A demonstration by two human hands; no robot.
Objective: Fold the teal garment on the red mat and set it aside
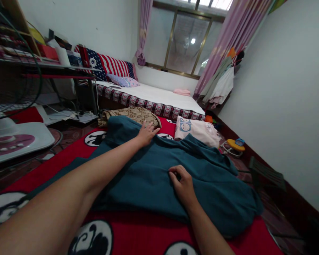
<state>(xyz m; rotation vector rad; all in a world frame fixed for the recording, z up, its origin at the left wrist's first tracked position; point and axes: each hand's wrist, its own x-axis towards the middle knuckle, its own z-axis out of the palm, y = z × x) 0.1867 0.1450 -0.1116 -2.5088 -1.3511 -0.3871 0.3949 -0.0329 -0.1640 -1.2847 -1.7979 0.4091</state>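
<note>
A large teal garment [154, 177] lies spread over a red mat [138, 233] with black-and-white round prints. My left hand [146, 134] reaches far forward and rests flat on the garment's far edge, fingers stretched out. My right hand [183, 184] sits on the middle of the garment with its fingers curled, pinching the teal cloth. Just beyond the left hand lies a folded brown patterned cloth [130, 115]. A folded pink garment [198, 130] with a cartoon print lies at the far right of the mat.
A low bed [159, 97] with a flag-print pillow stands behind the mat under a window with pink curtains. A white fan base [16, 138] and a shelf fill the left. A yellow toy [235, 145] and hanging clothes sit by the right wall.
</note>
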